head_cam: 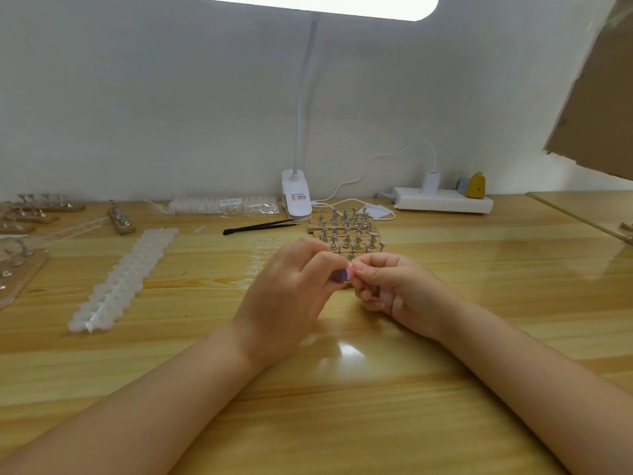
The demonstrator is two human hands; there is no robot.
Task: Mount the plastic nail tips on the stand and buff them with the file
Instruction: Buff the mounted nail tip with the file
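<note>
Your left hand (pixel 291 289) and right hand (pixel 387 286) meet just above the glossy pale wooden worktop (pixel 342 423), near its middle. The fingers of your left hand curl round a small purple and pink buffing file (pixel 339 276), of which only the end shows between thumb and forefinger. Your right fingers are curled and pinched together against that end of the file; what they hold is too small to make out, so I cannot tell whether a nail tip sits between them.

Just behind your hands stand several wooden strip stands with rows of small metal holders (pixel 346 231), packed side by side. Left of them, partly behind your left hand, lies a clear sheet of small translucent nail tips (pixel 265 250).

To the far left a long strip of white translucent plastic nail tips (pixel 123 279) lies diagonally. At the left edge are more wooden stands with metal holders (pixel 30 214). At the back, a clear plastic bag holding white nail tips (pixel 222 204) lies by the wall, beside the white clip base of a desk lamp (pixel 296 197). Slim black tweezers (pixel 260 227) lie in front of the bag. A white power strip (pixel 442 199) sits at the back right.
</note>
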